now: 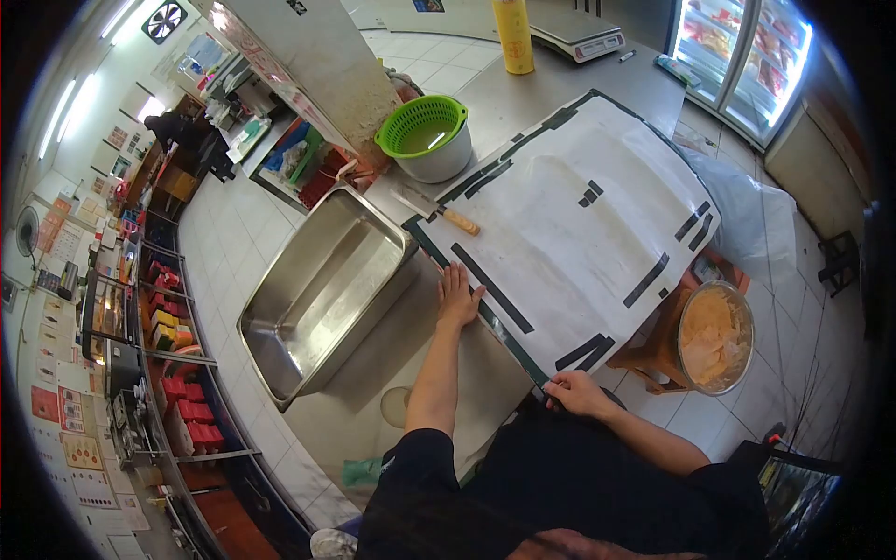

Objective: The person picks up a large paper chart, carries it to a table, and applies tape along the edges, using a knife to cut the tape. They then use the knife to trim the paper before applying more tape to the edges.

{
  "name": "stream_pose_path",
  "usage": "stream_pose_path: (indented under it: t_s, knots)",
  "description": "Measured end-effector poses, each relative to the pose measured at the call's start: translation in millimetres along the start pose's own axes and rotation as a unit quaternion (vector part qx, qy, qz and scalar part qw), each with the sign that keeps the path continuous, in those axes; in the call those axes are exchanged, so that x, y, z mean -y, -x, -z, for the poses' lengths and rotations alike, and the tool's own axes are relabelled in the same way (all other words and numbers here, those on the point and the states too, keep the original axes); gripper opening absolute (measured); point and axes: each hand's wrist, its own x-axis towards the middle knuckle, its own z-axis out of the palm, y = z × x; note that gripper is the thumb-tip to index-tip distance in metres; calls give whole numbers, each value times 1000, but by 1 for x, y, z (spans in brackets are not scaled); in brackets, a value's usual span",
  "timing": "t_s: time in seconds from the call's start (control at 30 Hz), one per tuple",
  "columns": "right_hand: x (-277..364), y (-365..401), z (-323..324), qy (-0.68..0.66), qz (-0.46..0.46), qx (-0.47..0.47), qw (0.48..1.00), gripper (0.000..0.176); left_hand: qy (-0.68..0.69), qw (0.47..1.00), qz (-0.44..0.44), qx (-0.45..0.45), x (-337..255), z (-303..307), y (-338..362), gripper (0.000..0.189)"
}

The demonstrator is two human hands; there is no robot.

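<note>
The left hand lies flat and open, palm down, fingers spread a little and pointing toward 12 o'clock, resting on the near-left edge of a large white sheet that covers much of the counter. Its fingertips touch a long strip of black tape that runs along that edge; it grasps nothing. At 4 o'clock from it, the right hand sits at the sheet's nearest corner with its fingers curled in and their tips down on the taped border. Whether it pinches the tape or only presses on it cannot be told. The sheet spreads away from both hands toward 1 o'clock, with more short black strips stuck across its middle and along its edges. Just beside the left hand at 9 o'clock stands a deep steel tub. At 12 o'clock a knife with a wooden handle lies at the sheet's left edge. Beyond it, a green colander sits inside a white bowl. Far off at 12 o'clock stand a yellow bottle and a scale. At 2 o'clock from the right hand, off the counter, a metal bowl of pale orange food rests on a stool. A glass-door fridge glows at the far 1 o'clock.
</note>
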Motion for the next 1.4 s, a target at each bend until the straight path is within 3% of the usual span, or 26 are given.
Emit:
stream_pose_path:
  t_s: [0.47,0.6,0.7,0.83,0.93,1.03,1.13,1.23,1.4]
  knots:
    - [-18,13,2,-24,-49,-15,998,27,-28,1000,-7,1,-7,10,6,86]
    - [-10,5,5,-23,-66,-8,997,26,-36,983,-118,-132,-23,-6,26,76]
    - [-9,4,4,-34,-66,-4,997,26,16,980,-184,-69,-38,-31,51,74]
    - [-4,2,2,-49,-65,5,997,26,3,985,-168,-50,-40,-36,58,71]
    - [0,4,-2,-57,-13,15,998,26,-1,984,-172,-46,-34,-22,48,70]
    - [9,11,-3,20,-40,12,999,27,-23,985,-170,-28,-32,-19,44,71]
    - [-21,20,-6,33,10,22,999,33,-22,984,-173,-34,-32,-21,45,70]
    - [-24,26,-1,53,-47,-5,997,32,-16,983,-174,-50,-33,-22,46,71]
    - [-5,29,-5,92,-84,-21,992,30,-25,962,-212,-168,-47,-22,62,70]
